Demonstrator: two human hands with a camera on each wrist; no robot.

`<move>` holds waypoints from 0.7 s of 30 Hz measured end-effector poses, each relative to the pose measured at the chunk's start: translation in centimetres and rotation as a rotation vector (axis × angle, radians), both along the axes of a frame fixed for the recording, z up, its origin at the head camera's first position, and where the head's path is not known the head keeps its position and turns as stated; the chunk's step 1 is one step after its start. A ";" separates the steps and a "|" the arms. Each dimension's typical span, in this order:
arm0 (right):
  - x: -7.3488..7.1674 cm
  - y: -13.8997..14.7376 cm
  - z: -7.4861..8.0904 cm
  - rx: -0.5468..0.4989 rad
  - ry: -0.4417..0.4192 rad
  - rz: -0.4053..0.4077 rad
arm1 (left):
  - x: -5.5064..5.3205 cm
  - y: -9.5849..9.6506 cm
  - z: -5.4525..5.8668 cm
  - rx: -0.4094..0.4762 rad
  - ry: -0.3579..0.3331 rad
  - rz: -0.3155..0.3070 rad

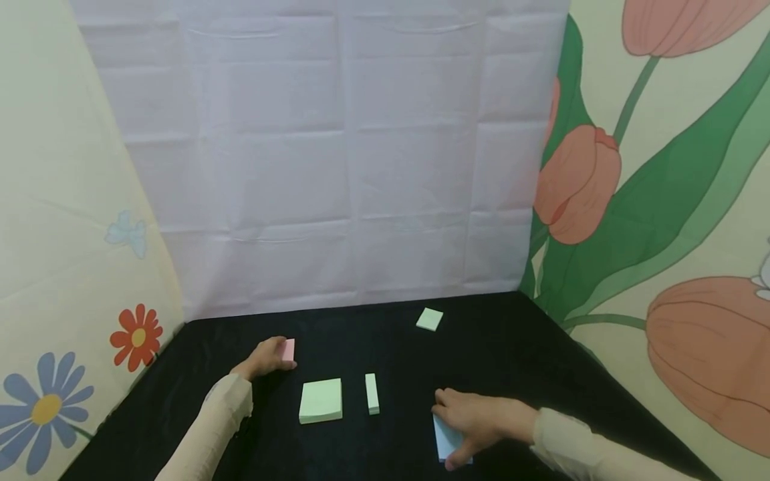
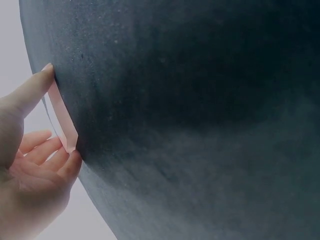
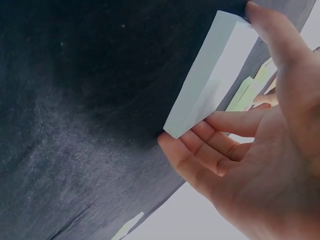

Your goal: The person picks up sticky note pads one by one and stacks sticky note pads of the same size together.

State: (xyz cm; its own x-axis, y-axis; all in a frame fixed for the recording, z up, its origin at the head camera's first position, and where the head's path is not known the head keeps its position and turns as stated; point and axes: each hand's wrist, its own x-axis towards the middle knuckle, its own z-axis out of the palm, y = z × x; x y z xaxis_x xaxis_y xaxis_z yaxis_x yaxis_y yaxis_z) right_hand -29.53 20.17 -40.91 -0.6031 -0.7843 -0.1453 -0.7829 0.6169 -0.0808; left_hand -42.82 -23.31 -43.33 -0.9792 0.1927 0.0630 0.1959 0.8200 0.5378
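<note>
At the left of the head view, my left hand (image 1: 263, 359) pinches a small pink sticky note pad (image 1: 289, 351) between thumb and fingers. The left wrist view shows the pad's pale pink edge (image 2: 63, 117) spanned from thumb to fingertips. Toward the front right, my right hand (image 1: 481, 419) grips a light blue sticky note pad (image 1: 446, 442) by two opposite ends, covering much of its top. In the right wrist view this pad (image 3: 200, 80) lies on the black cloth, the thumb at one end and fingertips at the other.
Between the hands lie a thick light green square pad (image 1: 321, 402) and a narrow green pad (image 1: 371, 394). Another small green pad (image 1: 430, 319) sits near the back edge of the black-covered table (image 1: 361, 341). A white cloth hangs behind; floral cloths flank both sides.
</note>
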 end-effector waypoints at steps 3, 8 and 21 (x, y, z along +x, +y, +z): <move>0.0 -0.1 0.0 0.005 0.001 -0.003 | -0.1 -0.1 -0.1 0.001 0.000 0.001; -0.1 -0.2 0.0 0.018 -0.011 -0.010 | -0.1 0.0 0.0 -0.002 0.005 -0.009; 0.2 -0.3 0.1 0.018 -0.013 -0.029 | 0.2 0.0 0.1 -0.004 0.013 -0.008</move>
